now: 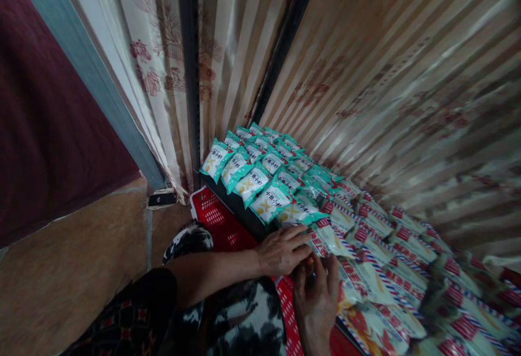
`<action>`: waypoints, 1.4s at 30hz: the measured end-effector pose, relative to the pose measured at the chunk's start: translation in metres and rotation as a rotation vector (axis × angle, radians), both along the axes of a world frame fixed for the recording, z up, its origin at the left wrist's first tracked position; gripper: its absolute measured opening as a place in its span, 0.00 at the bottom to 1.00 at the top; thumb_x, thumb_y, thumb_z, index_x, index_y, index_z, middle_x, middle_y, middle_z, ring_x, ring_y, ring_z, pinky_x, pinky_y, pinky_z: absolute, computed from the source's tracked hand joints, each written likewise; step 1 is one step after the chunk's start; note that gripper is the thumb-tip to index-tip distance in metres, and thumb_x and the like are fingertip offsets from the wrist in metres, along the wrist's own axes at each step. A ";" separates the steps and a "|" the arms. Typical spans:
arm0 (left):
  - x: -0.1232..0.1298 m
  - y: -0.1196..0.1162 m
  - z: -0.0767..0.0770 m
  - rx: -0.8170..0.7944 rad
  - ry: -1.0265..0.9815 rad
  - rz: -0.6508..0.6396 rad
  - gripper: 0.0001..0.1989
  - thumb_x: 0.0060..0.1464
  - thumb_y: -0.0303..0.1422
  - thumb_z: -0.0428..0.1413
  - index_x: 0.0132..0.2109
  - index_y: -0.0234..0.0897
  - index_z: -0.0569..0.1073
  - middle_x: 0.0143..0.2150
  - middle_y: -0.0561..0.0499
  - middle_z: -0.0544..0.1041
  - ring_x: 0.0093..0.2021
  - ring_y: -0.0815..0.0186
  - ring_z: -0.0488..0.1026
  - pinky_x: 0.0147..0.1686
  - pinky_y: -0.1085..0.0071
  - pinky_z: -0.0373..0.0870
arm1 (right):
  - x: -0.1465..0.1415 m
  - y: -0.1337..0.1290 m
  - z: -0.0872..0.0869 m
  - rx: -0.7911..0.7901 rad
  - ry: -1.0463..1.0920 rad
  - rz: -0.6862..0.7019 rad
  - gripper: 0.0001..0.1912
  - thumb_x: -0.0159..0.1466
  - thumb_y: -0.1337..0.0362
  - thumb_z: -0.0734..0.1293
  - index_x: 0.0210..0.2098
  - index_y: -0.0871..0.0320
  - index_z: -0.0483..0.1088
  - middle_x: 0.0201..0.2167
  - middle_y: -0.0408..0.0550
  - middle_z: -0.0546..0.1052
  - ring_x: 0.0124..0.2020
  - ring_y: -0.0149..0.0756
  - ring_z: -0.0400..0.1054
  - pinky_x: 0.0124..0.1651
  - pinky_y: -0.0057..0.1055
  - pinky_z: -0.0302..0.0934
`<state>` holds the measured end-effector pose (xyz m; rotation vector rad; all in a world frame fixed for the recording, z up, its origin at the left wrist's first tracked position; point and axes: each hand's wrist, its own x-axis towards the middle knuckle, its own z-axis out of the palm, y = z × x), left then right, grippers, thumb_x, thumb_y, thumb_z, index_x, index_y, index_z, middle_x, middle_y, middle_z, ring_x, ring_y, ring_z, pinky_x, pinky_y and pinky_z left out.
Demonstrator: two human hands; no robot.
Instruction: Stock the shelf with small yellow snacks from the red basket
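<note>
Curtains [358,68] backed packets [338,218], overlapped perhaps for room, where our left hand [280,252] and right hand [318,299] reached, either grip's closure indiscernible.

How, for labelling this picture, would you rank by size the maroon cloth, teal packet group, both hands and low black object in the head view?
1. Maroon cloth
2. Teal packet group
3. Left hand, right hand: unsure, nearness to the camera may differ
4. Low black object
</note>
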<state>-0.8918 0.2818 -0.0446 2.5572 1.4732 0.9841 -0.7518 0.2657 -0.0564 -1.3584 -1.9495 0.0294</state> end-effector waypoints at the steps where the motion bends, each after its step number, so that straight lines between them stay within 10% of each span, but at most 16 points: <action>1: 0.000 0.000 0.000 0.004 0.008 -0.010 0.15 0.61 0.32 0.44 0.51 0.32 0.68 0.60 0.45 0.64 0.65 0.59 0.48 0.58 0.64 0.58 | 0.000 0.000 -0.001 0.009 -0.005 -0.002 0.24 0.63 0.56 0.55 0.51 0.67 0.66 0.61 0.66 0.57 0.63 0.54 0.50 0.58 0.54 0.52; 42: 0.007 -0.031 -0.030 -0.036 0.108 -0.068 0.28 0.56 0.32 0.49 0.63 0.36 0.56 0.68 0.45 0.46 0.68 0.55 0.34 0.64 0.52 0.41 | -0.005 -0.008 -0.005 -0.087 0.167 -0.041 0.24 0.65 0.64 0.52 0.58 0.68 0.58 0.63 0.65 0.54 0.64 0.44 0.48 0.61 0.49 0.51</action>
